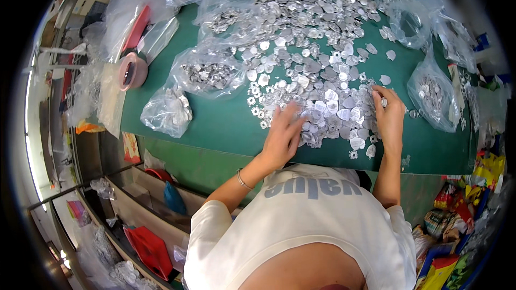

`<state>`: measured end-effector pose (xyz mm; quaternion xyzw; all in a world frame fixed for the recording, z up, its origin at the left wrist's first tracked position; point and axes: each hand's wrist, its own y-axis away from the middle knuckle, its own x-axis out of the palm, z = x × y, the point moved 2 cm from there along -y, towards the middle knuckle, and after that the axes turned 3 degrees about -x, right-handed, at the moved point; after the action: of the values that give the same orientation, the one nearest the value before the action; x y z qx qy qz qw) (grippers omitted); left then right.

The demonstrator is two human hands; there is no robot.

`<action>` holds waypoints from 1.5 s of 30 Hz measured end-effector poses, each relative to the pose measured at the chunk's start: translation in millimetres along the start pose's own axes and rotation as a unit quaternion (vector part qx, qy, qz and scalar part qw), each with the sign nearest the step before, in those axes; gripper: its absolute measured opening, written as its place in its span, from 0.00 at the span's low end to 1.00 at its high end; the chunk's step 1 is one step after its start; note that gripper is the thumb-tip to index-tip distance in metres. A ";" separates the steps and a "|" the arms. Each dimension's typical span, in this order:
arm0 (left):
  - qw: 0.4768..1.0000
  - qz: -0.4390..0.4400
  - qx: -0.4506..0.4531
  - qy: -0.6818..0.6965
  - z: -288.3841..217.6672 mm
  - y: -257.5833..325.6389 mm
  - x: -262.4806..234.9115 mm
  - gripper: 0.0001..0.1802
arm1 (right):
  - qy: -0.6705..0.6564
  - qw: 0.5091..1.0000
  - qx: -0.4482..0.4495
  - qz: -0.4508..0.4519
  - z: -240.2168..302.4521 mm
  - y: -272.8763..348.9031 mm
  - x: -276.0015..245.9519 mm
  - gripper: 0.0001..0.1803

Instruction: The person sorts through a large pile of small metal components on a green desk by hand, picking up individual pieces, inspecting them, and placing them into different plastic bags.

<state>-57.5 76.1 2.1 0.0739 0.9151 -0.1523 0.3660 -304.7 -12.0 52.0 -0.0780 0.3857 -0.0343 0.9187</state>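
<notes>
A wide heap of small flat silvery metal pieces (322,64) spreads over the green tabletop (215,123). At the heap's near left part, my left hand (282,134) reaches in with its fingers spread, the tips slightly blurred over the pieces. My right hand (391,115) is at the heap's right edge, fingers curled and thumb drawn in against them. A small silvery bit (384,102) shows by those fingers; I cannot tell whether it is a held piece or a ring. Loose pieces lie around both hands.
Clear plastic bags of metal pieces (209,75) lie left of the heap; another bag (434,96) lies at the right. A pink tape roll (133,71) stands at the left edge. Below the table are open drawers (145,204) and, at right, colourful packets (451,209).
</notes>
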 end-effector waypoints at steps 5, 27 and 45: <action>0.983 0.022 -0.082 -0.165 -5.5 -4.4 7.8 0.30 | -0.210 0.964 0.062 0.153 -2.2 11.2 26.3 0.09; 0.968 -0.205 -0.144 -0.006 28.8 -7.8 -27.0 0.22 | -0.429 0.853 0.025 0.294 44.4 -39.1 95.6 0.09; 0.994 -0.058 -0.035 -0.084 12.5 -27.8 -13.3 0.14 | -0.755 0.550 0.233 0.272 9.7 14.2 68.8 0.10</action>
<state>-46.7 45.5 9.0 -0.0055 0.8887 -0.1466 0.4345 -249.5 -5.3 7.9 0.2498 -0.4679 0.1999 0.8239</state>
